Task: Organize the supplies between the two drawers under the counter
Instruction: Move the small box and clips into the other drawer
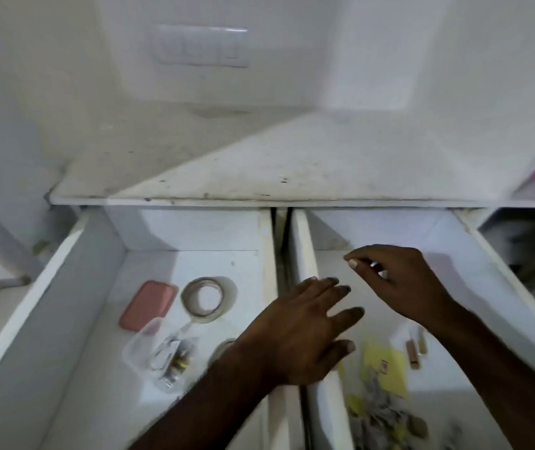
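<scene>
Head view: the right hand (402,284) pinches something tiny over the right drawer (493,254); left hand (302,332) fingers spread. The tape (203,300), left drawer (65,254), looks light, stiff; hold its rim.

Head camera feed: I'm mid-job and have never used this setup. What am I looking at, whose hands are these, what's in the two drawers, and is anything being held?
There is no machine here. One camera worn on a person's head looks down at their bare hands and two open drawers under a white counter.

The left drawer holds a pink flat case, a tape roll and a clear plastic bag of small parts. The right drawer holds yellow paper notes, some small brownish pieces and blurred clutter at the near end.

The left hand reaches across the divide with fingers spread, holding nothing. The right hand hovers over the right drawer, fingers pinched; something small may glint there, but it is too blurred to name.
</scene>
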The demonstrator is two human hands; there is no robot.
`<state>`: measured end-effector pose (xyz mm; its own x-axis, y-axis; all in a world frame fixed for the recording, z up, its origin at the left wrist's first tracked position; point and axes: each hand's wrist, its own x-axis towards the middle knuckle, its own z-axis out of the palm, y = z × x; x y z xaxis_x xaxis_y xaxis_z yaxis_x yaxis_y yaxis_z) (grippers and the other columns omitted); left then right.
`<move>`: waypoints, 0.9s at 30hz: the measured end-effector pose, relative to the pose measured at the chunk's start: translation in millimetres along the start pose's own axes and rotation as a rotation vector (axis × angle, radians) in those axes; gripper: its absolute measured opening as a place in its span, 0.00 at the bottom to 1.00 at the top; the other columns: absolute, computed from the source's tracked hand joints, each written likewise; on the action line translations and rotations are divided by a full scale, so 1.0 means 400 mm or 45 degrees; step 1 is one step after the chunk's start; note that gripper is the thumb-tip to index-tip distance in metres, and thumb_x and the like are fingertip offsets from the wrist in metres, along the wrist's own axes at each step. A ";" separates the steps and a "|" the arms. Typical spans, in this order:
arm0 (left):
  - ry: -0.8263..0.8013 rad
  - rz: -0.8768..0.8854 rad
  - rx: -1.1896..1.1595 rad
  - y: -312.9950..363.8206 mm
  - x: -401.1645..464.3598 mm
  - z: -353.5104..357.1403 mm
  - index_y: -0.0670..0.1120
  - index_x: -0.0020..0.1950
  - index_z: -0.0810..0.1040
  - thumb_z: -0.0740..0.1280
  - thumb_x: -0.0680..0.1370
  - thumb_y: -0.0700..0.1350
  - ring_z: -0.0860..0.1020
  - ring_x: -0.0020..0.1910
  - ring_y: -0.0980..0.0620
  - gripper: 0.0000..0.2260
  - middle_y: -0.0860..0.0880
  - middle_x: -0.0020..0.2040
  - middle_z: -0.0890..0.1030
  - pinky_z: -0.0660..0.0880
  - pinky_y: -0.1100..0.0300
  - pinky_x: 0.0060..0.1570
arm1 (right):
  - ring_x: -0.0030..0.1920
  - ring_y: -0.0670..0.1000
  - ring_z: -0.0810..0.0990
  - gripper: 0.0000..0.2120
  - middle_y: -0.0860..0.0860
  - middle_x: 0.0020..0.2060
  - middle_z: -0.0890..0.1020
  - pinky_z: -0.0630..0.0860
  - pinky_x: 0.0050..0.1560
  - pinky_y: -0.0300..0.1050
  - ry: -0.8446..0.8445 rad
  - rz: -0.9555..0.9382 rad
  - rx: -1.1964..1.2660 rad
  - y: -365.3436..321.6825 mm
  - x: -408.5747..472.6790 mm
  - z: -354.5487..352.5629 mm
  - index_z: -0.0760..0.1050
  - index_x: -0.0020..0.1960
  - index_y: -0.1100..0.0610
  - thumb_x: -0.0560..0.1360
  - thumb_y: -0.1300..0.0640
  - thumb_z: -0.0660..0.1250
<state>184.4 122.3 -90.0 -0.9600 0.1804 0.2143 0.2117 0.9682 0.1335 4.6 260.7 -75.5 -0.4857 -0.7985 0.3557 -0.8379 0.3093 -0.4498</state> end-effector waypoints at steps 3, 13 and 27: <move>-0.130 0.170 0.070 0.052 0.036 0.049 0.53 0.76 0.64 0.51 0.82 0.61 0.60 0.77 0.40 0.25 0.41 0.76 0.65 0.58 0.42 0.75 | 0.39 0.43 0.82 0.10 0.41 0.39 0.84 0.80 0.43 0.49 -0.130 0.265 -0.190 0.089 -0.067 -0.023 0.81 0.50 0.47 0.78 0.45 0.64; -0.222 0.226 0.051 0.059 0.033 0.085 0.56 0.66 0.77 0.54 0.80 0.62 0.76 0.64 0.47 0.21 0.51 0.65 0.79 0.70 0.42 0.65 | 0.38 0.57 0.86 0.12 0.52 0.36 0.75 0.81 0.34 0.46 -0.865 1.081 -0.394 0.181 -0.178 -0.005 0.73 0.48 0.59 0.74 0.54 0.73; -0.164 0.148 -0.199 0.071 0.034 0.067 0.58 0.68 0.73 0.59 0.78 0.57 0.78 0.58 0.56 0.19 0.58 0.63 0.79 0.72 0.56 0.59 | 0.33 0.53 0.86 0.09 0.56 0.36 0.86 0.78 0.27 0.38 -0.800 1.173 -0.020 0.205 -0.185 0.023 0.82 0.44 0.63 0.74 0.56 0.71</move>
<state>172.6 157.0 -109.2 -0.9407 0.3197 0.1132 0.3387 0.9027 0.2654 -26.0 340.6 -146.2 -0.7146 -0.3785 -0.5883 -0.2273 0.9210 -0.3164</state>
